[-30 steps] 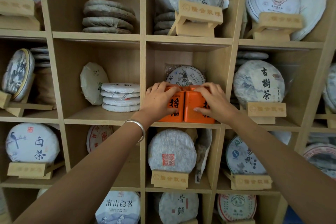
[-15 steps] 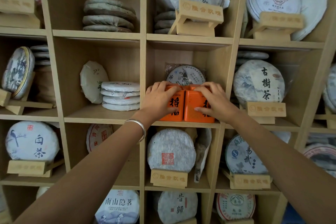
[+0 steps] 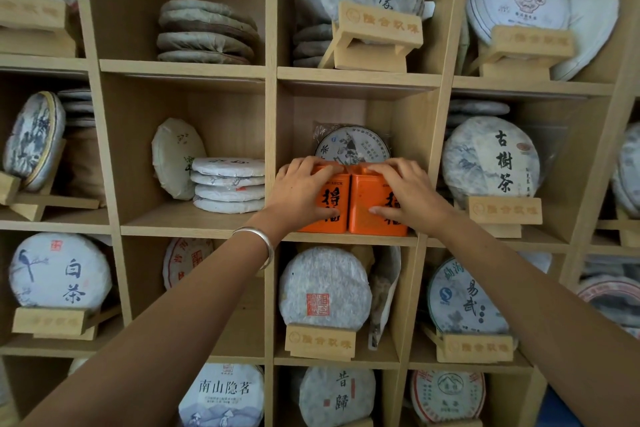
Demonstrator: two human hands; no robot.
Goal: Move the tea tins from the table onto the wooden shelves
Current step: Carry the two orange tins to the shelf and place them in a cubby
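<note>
Two orange tea tins with black characters stand side by side at the front of the middle cubby of the wooden shelves [image 3: 353, 78]. My left hand [image 3: 298, 189] wraps the left tin [image 3: 334, 199], fingers over its top. Over the right tin [image 3: 369, 194] lies my right hand [image 3: 403, 192], fingers on its top and thumb across its front. The tins touch each other. Behind them leans a round wrapped tea cake [image 3: 351, 144].
Every cubby around holds paper-wrapped tea cakes, some stacked flat [image 3: 227, 184], some upright on wooden stands [image 3: 504, 210]. The cubby's side walls stand close to both tins. A silver bracelet [image 3: 259, 239] circles my left wrist.
Both hands stay on the tins in the same cubby. No visible shift of the tins.
</note>
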